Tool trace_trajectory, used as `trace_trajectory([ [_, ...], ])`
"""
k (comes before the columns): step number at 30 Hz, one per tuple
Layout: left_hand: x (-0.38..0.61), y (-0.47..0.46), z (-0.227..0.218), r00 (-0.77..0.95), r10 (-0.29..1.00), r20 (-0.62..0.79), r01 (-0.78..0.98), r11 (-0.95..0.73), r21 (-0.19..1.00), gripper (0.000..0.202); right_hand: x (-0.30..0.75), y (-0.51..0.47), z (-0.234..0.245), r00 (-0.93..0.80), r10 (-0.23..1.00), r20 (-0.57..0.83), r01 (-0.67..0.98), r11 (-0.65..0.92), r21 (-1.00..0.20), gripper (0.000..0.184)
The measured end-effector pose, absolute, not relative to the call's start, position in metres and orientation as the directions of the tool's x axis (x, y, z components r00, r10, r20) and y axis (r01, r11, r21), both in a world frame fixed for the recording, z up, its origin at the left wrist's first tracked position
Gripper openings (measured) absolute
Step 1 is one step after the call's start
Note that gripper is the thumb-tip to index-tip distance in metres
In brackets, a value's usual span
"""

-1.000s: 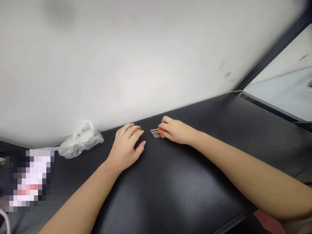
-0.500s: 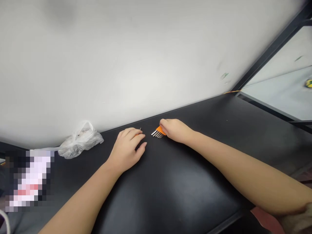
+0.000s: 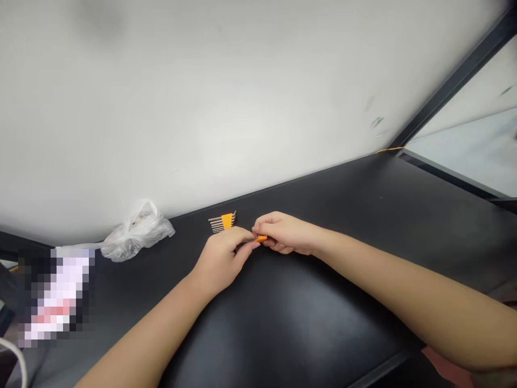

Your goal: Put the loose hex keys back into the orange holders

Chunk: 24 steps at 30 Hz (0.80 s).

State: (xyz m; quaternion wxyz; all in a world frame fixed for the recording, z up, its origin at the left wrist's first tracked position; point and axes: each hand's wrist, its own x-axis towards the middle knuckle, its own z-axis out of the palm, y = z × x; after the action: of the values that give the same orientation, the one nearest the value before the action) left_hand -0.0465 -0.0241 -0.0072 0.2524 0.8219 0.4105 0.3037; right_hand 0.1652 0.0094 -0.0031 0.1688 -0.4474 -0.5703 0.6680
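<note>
Over the black table [image 3: 283, 312], my left hand [image 3: 222, 258] and my right hand [image 3: 283, 233] meet on a hex key set [image 3: 262, 238] with an orange holder. The fingers of my left hand are closed around its left side, covering most of the keys. My right hand pinches the set from the other side, its thumb and fingers against the orange holder. Just beyond my left hand lies a second hex key set [image 3: 226, 220], flat on the table. Its metal keys point left out of an orange holder, and their bent ends show at the right.
A knotted clear plastic bag [image 3: 137, 234] rests to the left against the white wall [image 3: 226, 108]. A blurred-out pale item [image 3: 60, 291] lies nearer on the left, above a white cable [image 3: 18, 358]. Black frame bars [image 3: 452, 86] rise at the right.
My right hand has moved left and nearer with its hex key set. My left hand has come off the other set, now uncovered, and closed on the one in my right hand.
</note>
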Motion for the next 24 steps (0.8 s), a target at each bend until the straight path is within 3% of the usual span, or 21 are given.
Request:
trace_trajectory([
  [4, -0.046, -0.022, -0.002, 0.337, 0.934, 0.118, 0.417, -0.261, 0.871, 0.019, 0.165, 0.01, 0.001, -0.563, 0.746, -0.355, 0.137, -0.34, -0.93, 0.051],
  [9, -0.04, -0.021, 0.005, 0.29, 0.957, -0.026, 0.235, -0.045, 0.971, 0.024, 0.16, 0.009, -0.003, -0.537, 0.806, -0.247, 0.094, -0.233, -0.968, 0.059],
  [18, -0.039, -0.017, -0.001, 0.37, 0.913, -0.171, -0.2, 0.258, 0.945, 0.029, 0.157, 0.004, -0.007, -0.564, 0.825, -0.026, -0.192, -0.161, -0.968, 0.038],
  [24, -0.039, -0.017, -0.002, 0.451, 0.874, -0.182, -0.3, 0.34, 0.891, 0.026, 0.162, 0.01, -0.017, -0.627, 0.779, -0.001, -0.274, -0.221, -0.936, 0.037],
])
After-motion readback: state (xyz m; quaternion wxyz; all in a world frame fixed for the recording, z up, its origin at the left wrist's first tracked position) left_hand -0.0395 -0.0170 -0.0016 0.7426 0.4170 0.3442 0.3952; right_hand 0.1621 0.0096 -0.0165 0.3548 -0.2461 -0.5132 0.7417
